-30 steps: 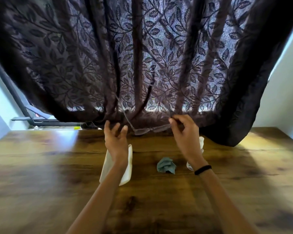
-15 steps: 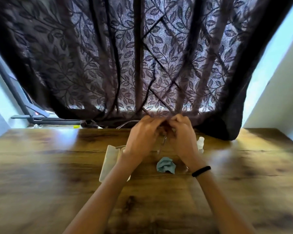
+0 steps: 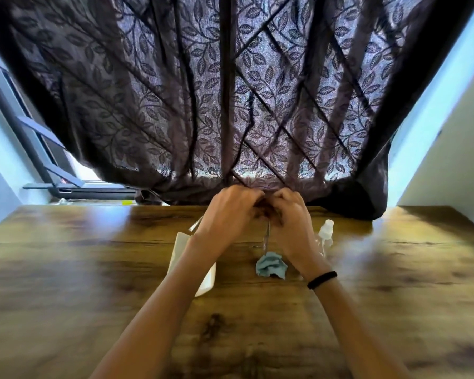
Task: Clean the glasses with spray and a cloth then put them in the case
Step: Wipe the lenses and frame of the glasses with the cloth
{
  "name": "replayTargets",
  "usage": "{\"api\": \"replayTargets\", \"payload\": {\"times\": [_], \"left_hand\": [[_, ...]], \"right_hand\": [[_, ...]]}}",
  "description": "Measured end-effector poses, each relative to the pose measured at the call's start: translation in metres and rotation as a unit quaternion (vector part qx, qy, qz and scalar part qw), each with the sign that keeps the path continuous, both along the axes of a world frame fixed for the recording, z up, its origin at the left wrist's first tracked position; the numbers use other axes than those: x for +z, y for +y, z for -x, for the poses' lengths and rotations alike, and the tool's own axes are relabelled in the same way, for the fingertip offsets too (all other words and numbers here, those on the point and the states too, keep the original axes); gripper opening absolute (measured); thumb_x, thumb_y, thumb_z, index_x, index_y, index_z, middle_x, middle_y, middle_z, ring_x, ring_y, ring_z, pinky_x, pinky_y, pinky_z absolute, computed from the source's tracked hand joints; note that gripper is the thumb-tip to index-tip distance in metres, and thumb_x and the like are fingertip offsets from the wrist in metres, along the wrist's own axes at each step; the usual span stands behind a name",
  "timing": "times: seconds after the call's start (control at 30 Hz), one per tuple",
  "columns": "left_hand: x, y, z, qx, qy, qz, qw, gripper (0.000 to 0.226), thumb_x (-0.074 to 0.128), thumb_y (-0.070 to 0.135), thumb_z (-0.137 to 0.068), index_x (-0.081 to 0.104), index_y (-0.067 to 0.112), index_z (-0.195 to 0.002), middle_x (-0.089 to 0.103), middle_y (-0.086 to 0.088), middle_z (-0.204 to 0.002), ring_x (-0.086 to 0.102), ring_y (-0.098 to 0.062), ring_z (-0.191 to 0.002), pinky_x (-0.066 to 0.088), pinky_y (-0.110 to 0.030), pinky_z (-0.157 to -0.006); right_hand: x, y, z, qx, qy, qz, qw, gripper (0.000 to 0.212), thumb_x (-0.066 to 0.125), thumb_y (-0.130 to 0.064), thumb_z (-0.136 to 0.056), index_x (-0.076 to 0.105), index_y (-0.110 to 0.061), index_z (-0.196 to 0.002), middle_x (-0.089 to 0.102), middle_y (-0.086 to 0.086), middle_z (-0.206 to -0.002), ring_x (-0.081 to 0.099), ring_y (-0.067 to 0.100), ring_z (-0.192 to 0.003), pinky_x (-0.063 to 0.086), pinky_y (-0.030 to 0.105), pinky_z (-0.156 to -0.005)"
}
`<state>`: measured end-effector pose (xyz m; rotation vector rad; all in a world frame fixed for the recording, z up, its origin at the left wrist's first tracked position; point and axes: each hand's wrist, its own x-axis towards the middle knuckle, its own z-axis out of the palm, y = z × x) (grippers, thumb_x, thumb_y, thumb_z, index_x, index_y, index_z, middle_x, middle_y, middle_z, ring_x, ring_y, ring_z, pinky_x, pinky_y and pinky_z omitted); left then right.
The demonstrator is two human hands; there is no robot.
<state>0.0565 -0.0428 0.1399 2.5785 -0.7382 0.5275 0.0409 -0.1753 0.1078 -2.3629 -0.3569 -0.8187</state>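
Observation:
My left hand (image 3: 227,212) and my right hand (image 3: 290,217) are held close together above the far middle of the wooden table (image 3: 93,283), fingers curled round the thin-framed glasses (image 3: 266,236). Only a slim piece of the frame shows, hanging down between the two hands. A crumpled teal cloth (image 3: 271,265) lies on the table just below my right hand. The small clear spray bottle (image 3: 326,233) stands to the right of my right wrist. The white case (image 3: 179,250) lies under my left forearm, mostly hidden by it.
A dark leaf-patterned curtain (image 3: 230,91) hangs behind the table, its hem close to my hands. Window frame parts (image 3: 66,187) show at the back left. A pale wall (image 3: 449,160) rises on the right.
My hands have come together from being spread apart at the two ends of the glasses. The glasses have gone from lying open and horizontal to being folded between my hands.

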Motion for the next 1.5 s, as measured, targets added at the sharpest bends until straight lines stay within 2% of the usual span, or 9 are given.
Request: {"api": "replayTargets", "payload": {"times": [0.3,0.53,0.7,0.87,1.07,1.17,1.3,1.43,1.5], "left_hand": [[0.000,0.016,0.001,0.029,-0.016,0.082,0.996,0.020,0.063,0.017,-0.082,0.070,0.013,-0.100,0.070,-0.007,-0.095,0.064,-0.027,-0.088,0.050,-0.038,-0.077],[0.001,0.034,-0.002,0.037,-0.012,0.115,0.993,0.022,0.059,0.009,-0.084,0.069,0.014,-0.104,0.070,-0.007,-0.099,0.063,-0.023,-0.091,0.051,-0.037,-0.084],[0.009,0.041,-0.001,0.037,-0.040,0.112,0.992,0.019,0.062,0.012,-0.083,0.070,0.014,-0.100,0.071,-0.006,-0.095,0.065,-0.024,-0.087,0.052,-0.039,-0.079],[0.020,0.047,0.001,0.058,-0.032,0.128,0.990,0.020,0.064,0.012,-0.082,0.070,0.011,-0.101,0.071,-0.003,-0.096,0.057,-0.009,-0.077,0.035,-0.013,-0.073],[0.017,0.049,-0.001,0.059,0.086,0.162,0.981,0.021,0.060,0.010,-0.085,0.068,0.018,-0.102,0.068,0.007,-0.079,0.063,0.000,-0.065,0.050,-0.012,-0.064],[0.007,0.047,-0.003,0.055,0.119,0.209,0.969,0.019,0.056,0.005,-0.088,0.068,0.016,-0.097,0.063,0.016,-0.069,0.064,-0.001,-0.059,0.051,-0.009,-0.056],[0.005,0.043,-0.001,0.045,0.141,0.294,0.944,0.017,0.058,0.003,-0.086,0.065,0.018,-0.085,0.066,0.005,-0.068,0.062,0.002,-0.053,0.049,-0.009,-0.051],[0.006,0.042,0.003,0.020,0.140,0.340,0.930,0.017,0.061,0.004,-0.084,0.066,0.021,-0.085,0.066,0.004,-0.067,0.064,0.000,-0.054,0.050,-0.010,-0.052],[0.003,0.043,0.004,0.017,0.130,0.356,0.925,0.018,0.061,0.004,-0.084,0.066,0.022,-0.086,0.067,0.004,-0.068,0.064,-0.001,-0.054,0.052,-0.012,-0.053]], "right_hand": [[-0.007,-0.012,0.001,-0.027,-0.091,-0.176,0.980,0.014,0.055,-0.008,-0.088,0.065,-0.005,-0.097,0.063,0.004,-0.092,0.051,0.001,-0.078,0.042,0.005,-0.071],[-0.071,-0.025,-0.006,-0.051,0.194,-0.045,0.979,0.018,0.056,-0.011,-0.088,0.062,-0.007,-0.105,0.065,0.005,-0.096,0.056,0.009,-0.076,0.041,0.013,-0.061],[-0.094,-0.019,-0.001,-0.022,0.346,0.060,0.936,0.041,0.061,-0.025,-0.086,0.052,-0.014,-0.125,0.053,0.004,-0.126,0.050,0.023,-0.115,0.043,0.032,-0.094],[-0.094,-0.020,0.003,-0.028,0.289,0.066,0.955,0.023,0.060,-0.020,-0.086,0.062,-0.014,-0.108,0.061,0.003,-0.113,0.055,0.011,-0.095,0.045,0.021,-0.083],[-0.070,-0.024,-0.004,-0.072,0.171,-0.100,0.978,0.020,0.059,-0.015,-0.086,0.063,-0.007,-0.103,0.068,0.010,-0.103,0.060,0.012,-0.086,0.045,0.017,-0.076],[-0.044,-0.023,-0.007,-0.097,0.090,-0.191,0.973,0.012,0.059,-0.017,-0.086,0.061,-0.011,-0.096,0.068,0.009,-0.098,0.063,0.016,-0.081,0.054,0.030,-0.070],[-0.018,-0.019,-0.004,-0.075,0.019,-0.265,0.961,0.010,0.056,-0.023,-0.088,0.058,-0.014,-0.089,0.065,0.009,-0.090,0.063,0.022,-0.075,0.054,0.035,-0.066],[-0.006,-0.013,0.003,-0.066,-0.026,-0.298,0.952,0.003,0.055,-0.018,-0.090,0.054,-0.016,-0.088,0.063,0.010,-0.089,0.060,0.016,-0.073,0.049,0.018,-0.062],[-0.003,-0.011,0.006,-0.073,-0.044,-0.313,0.946,0.004,0.054,-0.015,-0.090,0.052,-0.014,-0.088,0.060,0.010,-0.088,0.056,0.002,-0.067,0.045,0.011,-0.058]]}}
